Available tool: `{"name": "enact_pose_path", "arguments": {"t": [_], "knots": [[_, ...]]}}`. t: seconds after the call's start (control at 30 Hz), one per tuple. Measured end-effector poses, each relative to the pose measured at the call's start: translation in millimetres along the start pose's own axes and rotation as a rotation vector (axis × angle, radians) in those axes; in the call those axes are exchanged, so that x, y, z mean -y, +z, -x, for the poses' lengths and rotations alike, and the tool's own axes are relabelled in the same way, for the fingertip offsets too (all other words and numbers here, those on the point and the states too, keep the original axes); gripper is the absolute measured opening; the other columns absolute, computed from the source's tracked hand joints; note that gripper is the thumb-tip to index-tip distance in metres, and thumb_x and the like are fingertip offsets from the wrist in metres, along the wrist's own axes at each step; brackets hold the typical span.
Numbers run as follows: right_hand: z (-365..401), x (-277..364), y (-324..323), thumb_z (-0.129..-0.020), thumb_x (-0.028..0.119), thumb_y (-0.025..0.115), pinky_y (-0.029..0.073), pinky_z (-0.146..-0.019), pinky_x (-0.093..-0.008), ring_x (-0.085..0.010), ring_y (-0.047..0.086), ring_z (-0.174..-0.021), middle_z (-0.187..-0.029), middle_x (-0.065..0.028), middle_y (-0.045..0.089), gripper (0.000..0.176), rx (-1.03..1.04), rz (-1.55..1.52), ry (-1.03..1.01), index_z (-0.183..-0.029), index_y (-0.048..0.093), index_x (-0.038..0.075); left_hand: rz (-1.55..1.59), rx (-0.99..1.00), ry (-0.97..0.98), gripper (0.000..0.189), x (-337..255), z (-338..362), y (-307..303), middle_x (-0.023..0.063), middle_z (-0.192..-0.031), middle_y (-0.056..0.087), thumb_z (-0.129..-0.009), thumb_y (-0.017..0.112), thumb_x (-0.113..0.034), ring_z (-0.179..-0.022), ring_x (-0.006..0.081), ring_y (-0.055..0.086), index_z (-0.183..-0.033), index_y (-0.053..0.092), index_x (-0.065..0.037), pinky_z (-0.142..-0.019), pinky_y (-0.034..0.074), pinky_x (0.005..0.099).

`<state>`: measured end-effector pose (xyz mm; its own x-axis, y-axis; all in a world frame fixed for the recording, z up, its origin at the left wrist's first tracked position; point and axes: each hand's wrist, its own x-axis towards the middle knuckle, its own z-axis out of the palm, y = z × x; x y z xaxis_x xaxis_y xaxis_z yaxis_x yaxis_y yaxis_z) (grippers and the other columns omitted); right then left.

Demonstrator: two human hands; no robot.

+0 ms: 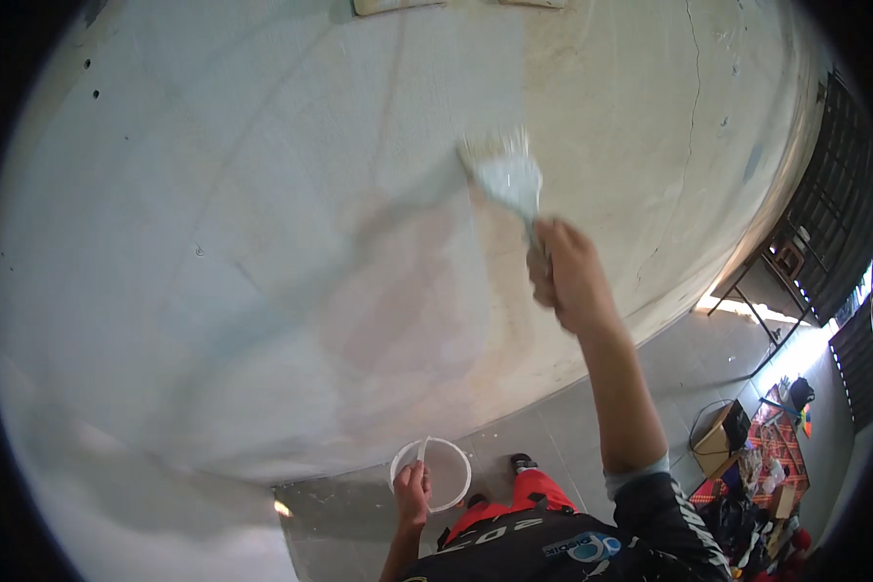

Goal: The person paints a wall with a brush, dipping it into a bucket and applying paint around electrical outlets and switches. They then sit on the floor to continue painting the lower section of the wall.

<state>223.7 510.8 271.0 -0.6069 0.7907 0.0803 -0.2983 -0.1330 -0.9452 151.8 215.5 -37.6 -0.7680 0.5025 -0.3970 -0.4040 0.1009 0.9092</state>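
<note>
My right hand [569,273] is closed round the handle of a wide paintbrush [510,179], raised in front of the wall [291,194]. The brush's pale bristles point up and overlap the wall where a whiter coated area meets a yellowish strip. Low in front of my body, my left hand [413,493] grips a white bucket [448,497] at its rim, fingers wrapped round a light strip there. The bucket's inside looks pale, and its lower side is hidden by my hand and the angle.
A crack [694,87] runs down the yellowish wall at right. Grey floor tiles [543,427] lie below. Farther right are a cardboard box [718,441], a red patterned mat [781,441] with mixed items, and a metal-legged stand [737,291] by dark shutters [839,194].
</note>
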Motion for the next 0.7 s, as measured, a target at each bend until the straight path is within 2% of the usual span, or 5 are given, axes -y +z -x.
{"name": "enact_pose_path", "arguments": {"t": [0.13,0.27,0.37,0.47,0.7], "knots": [[29,-17,-13,-0.097,0.024,0.049,0.021,-0.036,-0.0213,-0.0026,0.031,-0.044,-0.059,0.0052,0.038,0.024,-0.006,0.060,0.132,-0.078,0.044,0.011,0.020,0.009,-0.017,0.028,3,1,0,-0.0039,-0.058,0.042,-0.097,0.051,-0.027,-0.049,0.0043,0.038,-0.079,0.055,-0.006,-0.042,0.027,0.0212],[31,47,0,-0.098,0.026,0.049,0.017,-0.034,-0.0207,-0.0017,0.028,-0.042,-0.058,0.0072,0.037,0.022,-0.064,0.055,-0.209,-0.082,0.050,0.011,0.017,0.050,-0.016,0.029,-1,0,11,-0.0041,-0.058,0.041,-0.097,0.052,-0.028,-0.049,0.0044,0.037,-0.079,0.055,-0.006,-0.043,0.027,0.0210],[13,61,19,-0.098,0.026,0.049,0.019,-0.036,-0.0208,-0.0019,0.027,-0.043,-0.059,0.0067,0.037,0.024,0.005,0.065,-0.244,-0.081,0.049,0.009,0.038,0.048,-0.044,0.028,4,-4,19,-0.0042,-0.058,0.041,-0.096,0.053,-0.028,-0.049,0.0044,0.037,-0.078,0.056,-0.006,-0.043,0.026,0.0207],[-7,-13,16,-0.098,0.026,0.049,0.021,-0.037,-0.0210,-0.0030,0.029,-0.045,-0.061,0.0052,0.039,0.022,-0.068,0.154,-0.156,-0.082,0.048,0.011,0.006,0.083,-0.041,0.027,7,-2,23,-0.0040,-0.058,0.041,-0.096,0.052,-0.026,-0.049,0.0044,0.037,-0.080,0.056,-0.006,-0.043,0.027,0.0211],[34,-184,-76,-0.094,0.023,0.049,0.020,-0.034,-0.0231,-0.0048,0.030,-0.039,-0.057,0.0039,0.038,0.021,-0.137,0.096,0.396,-0.077,0.046,0.011,-0.008,0.065,-0.054,0.029,18,5,17,-0.0035,-0.056,0.041,-0.097,0.052,-0.028,-0.047,0.0051,0.036,-0.080,0.056,-0.005,-0.042,0.026,0.0213]]}}
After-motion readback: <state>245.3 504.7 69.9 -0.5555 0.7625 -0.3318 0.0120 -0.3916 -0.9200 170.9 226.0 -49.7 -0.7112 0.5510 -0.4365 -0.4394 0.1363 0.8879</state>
